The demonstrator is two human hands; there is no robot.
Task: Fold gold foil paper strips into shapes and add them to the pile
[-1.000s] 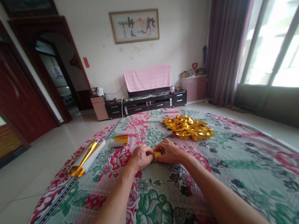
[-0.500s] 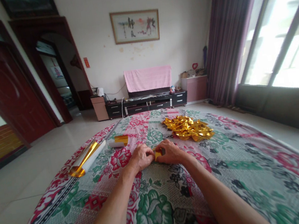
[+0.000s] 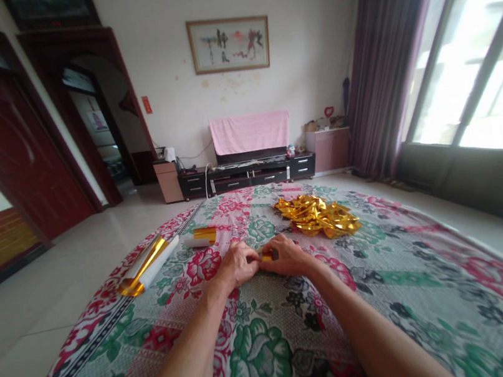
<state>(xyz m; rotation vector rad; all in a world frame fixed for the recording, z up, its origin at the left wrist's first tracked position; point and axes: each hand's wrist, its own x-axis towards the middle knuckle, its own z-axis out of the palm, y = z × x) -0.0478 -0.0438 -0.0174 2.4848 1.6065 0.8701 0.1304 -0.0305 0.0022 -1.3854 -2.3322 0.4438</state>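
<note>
Both hands pinch a small gold foil piece at the middle of the flowered cloth.

From the left: a long foil roll [image 3: 147,268] lies near the cloth [image 3: 259,364] edge, a short roll [image 3: 200,238] beyond it. The left hand [image 3: 237,265] and right hand [image 3: 287,255] meet fingertip to fingertip, each closed on the foil piece [image 3: 267,255], which rests low on the cloth between them and is mostly hidden by the fingers. A pile of folded gold pieces [image 3: 318,214] sits further right. To fold well, I judge the edges should be lined up and creased firmly against the cloth. Compared with half a second ago, less foil shows; the hands have drawn closer over it.
</note>
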